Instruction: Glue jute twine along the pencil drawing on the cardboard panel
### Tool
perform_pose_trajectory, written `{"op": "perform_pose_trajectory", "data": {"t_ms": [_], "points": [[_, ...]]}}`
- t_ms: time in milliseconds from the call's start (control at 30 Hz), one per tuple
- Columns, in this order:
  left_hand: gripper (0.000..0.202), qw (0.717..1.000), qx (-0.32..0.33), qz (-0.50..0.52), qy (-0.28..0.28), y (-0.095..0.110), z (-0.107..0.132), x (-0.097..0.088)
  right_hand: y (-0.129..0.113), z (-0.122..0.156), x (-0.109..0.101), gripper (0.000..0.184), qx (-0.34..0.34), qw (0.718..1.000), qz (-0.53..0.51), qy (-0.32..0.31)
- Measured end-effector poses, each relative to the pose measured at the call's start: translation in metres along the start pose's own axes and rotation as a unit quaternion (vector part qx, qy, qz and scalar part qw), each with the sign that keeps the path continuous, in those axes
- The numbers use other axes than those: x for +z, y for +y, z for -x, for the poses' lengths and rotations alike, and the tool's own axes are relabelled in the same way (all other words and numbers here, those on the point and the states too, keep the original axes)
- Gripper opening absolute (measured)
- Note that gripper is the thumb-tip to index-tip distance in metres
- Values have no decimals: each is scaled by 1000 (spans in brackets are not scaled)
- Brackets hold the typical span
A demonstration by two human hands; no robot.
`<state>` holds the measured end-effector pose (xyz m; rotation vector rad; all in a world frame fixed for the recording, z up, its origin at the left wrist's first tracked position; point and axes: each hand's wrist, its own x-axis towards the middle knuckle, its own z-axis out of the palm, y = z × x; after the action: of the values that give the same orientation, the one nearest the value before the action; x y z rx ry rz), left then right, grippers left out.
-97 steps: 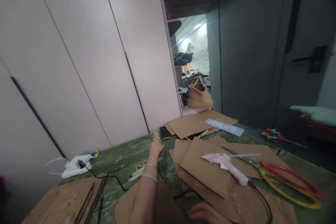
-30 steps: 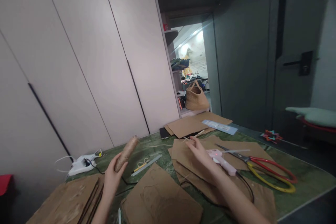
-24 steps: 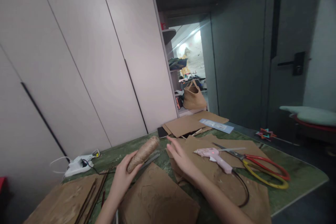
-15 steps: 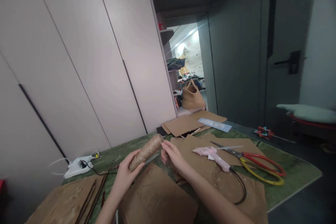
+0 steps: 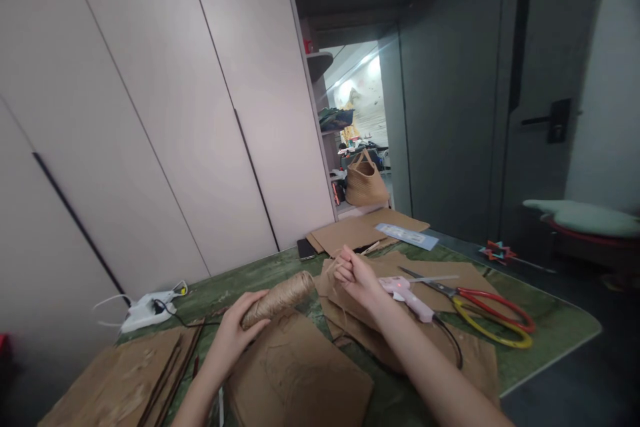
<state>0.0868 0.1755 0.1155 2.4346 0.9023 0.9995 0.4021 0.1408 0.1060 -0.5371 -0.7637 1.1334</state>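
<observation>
A roll of twine [image 5: 280, 300] lies tilted in my left hand [image 5: 243, 319], which is wrapped round its near end. To its right, my right hand [image 5: 353, 273] is raised with the fingers closed on a loose strand of twine [image 5: 330, 267]. Part of that strand hangs below the hand. Under the roll lies a piece of cardboard [image 5: 305, 367] with creased marks on it. A pink glue gun [image 5: 413, 300] with a small red light rests just past my right wrist, its nozzle hidden behind the hand.
Scissors [image 5: 457, 293] with red and yellow handles lie on cardboard at the right. Stacked cardboard [image 5: 115, 373] sits at the left, near a white power strip [image 5: 147, 312]. More cardboard [image 5: 350, 233] and a blue card [image 5: 406, 236] lie at the back of the green table [image 5: 560, 320].
My right hand has moved away from the roll, up and to the right, drawing out a strand of twine. The roll in my left hand has tipped slightly lower.
</observation>
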Motion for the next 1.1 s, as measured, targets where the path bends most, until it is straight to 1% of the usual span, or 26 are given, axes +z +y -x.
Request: {"op": "perform_pose_trajectory", "data": {"t_ms": [67,100,133,233,267,300,433,533,633,700,767,833,900,967,1000,1067,1100], "points": [[37,1000,-8,4,5,-4,2,-3,-5,-4,-13,57,-19,999,-3,25],[37,1000,-20,6,16,-7,2,-3,-7,-5,-19,55,-30,999,-2,38],[39,998,-39,10,38,-12,3,-4,-9,-6,-24,54,-41,998,0,51],[51,984,-115,17,136,-31,1,-6,-13,-10,-39,51,-66,994,17,82],[55,978,-135,13,158,-38,-1,-6,-13,-12,-42,50,-71,993,27,89],[58,974,-149,7,167,-45,-3,-7,-13,-15,-45,49,-74,992,39,96],[61,974,-169,-18,150,-63,-17,-5,-5,-26,-52,47,-76,982,119,127],[60,972,-182,-55,141,-72,-32,-2,0,-31,-57,41,-74,962,214,155],[53,966,-197,-110,125,-76,-52,3,-1,-29,-61,35,-66,922,341,171],[47,962,-205,-149,105,-78,-66,8,-4,-23,-64,31,-62,883,430,176],[43,955,-217,-186,80,-79,-80,16,-9,-16,-65,24,-56,839,513,174],[42,946,-235,-217,49,-81,-92,27,-15,-6,-66,16,-40,796,585,152],[41,937,-252,-241,19,-84,-101,38,-23,4,-67,21,-17,759,640,117],[39,929,-265,-259,-12,-88,-105,50,-33,14,-67,25,1,732,676,85],[38,925,-270,-266,-28,-91,-105,55,-38,19,-67,22,5,722,688,75],[37,919,-276,-275,-63,-97,-103,64,-48,28,-65,13,5,708,704,61],[37,916,-278,-278,-81,-100,-100,68,-53,31,-63,16,0,706,707,51]]}}
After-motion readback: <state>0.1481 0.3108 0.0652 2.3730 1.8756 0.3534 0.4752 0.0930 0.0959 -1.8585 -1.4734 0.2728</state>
